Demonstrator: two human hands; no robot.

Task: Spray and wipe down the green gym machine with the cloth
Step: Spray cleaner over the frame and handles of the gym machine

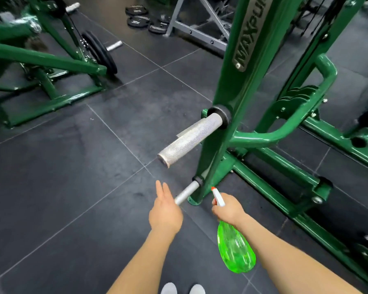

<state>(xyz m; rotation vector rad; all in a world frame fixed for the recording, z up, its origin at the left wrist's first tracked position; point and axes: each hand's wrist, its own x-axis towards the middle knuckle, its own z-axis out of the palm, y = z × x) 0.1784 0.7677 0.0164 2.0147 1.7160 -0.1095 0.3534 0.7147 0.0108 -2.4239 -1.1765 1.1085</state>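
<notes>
Dark tiled floor (72, 166) spreads under a gym of green frames. The green machine (238, 85) stands ahead and to the right, a knurled peg (189, 141) jutting from its upright and a smaller peg (186, 193) lower down. The right hand (228, 210) curls its grip around the neck of a green spray bottle (235, 249), nozzle pointed at the upright's base. The left hand (165, 211) has fingers straight and spread, holding nothing, just beside the smaller peg's tip.
</notes>
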